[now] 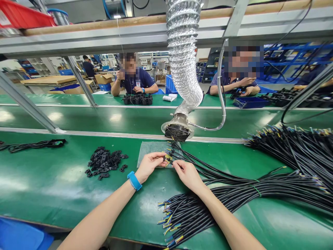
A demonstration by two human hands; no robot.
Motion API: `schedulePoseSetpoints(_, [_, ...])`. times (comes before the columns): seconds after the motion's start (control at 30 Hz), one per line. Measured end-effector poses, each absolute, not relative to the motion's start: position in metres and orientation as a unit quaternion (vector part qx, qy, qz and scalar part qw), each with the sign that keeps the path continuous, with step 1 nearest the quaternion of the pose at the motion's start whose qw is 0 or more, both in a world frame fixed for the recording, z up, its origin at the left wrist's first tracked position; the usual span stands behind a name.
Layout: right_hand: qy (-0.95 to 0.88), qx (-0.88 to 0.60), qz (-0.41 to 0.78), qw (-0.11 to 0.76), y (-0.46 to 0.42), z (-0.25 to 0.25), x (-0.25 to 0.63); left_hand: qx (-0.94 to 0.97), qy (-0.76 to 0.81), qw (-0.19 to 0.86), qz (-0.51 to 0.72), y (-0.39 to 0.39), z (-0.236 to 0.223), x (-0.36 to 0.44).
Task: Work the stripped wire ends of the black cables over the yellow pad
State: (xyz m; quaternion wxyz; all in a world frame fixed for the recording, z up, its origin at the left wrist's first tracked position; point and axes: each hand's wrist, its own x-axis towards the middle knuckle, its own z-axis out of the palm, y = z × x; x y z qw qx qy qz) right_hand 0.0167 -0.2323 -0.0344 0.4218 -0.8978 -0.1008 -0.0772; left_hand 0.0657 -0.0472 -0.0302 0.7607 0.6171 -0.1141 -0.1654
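Observation:
My left hand (149, 165), with a blue wristband, pinches a small black plastic piece (164, 158) between thumb and fingertips. Close by on its right, my right hand (186, 173) has its thumb and forefinger closed on the end of a black cable (172, 163). Coloured wire ends and a yellowish patch show between the two hands, too small to make out fully. Under them lies a clear plastic sheet (145, 150). More black cables (203, 166) run from this spot to the right, their stripped ends pointing at the sheet.
A heap of small black plastic pieces (104, 161) lies left of my hands. Bundled cables (234, 198) cover the right side. Above the sheet hangs a fume extraction duct (182, 62) with a fan (177, 132). Two co-workers (137, 78) sit across the green bench (78, 198).

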Motion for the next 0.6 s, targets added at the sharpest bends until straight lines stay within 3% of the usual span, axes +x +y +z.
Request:
schedulePoseSetpoints(0.37, [-0.098, -0.901, -0.076, 0.416, -0.2323, -0.0346, 0.0173, 0.622, -0.118, 0.757, -0.161, -0.0474, -0.0282, 0.0654])
schedulePoseSetpoints(0.6, [-0.135, -0.911, -0.128, 0.368, -0.2319, -0.0356, 0.0143, 0.726, -0.196, 0.655, -0.076, -0.0487, -0.0325, 0.0620])
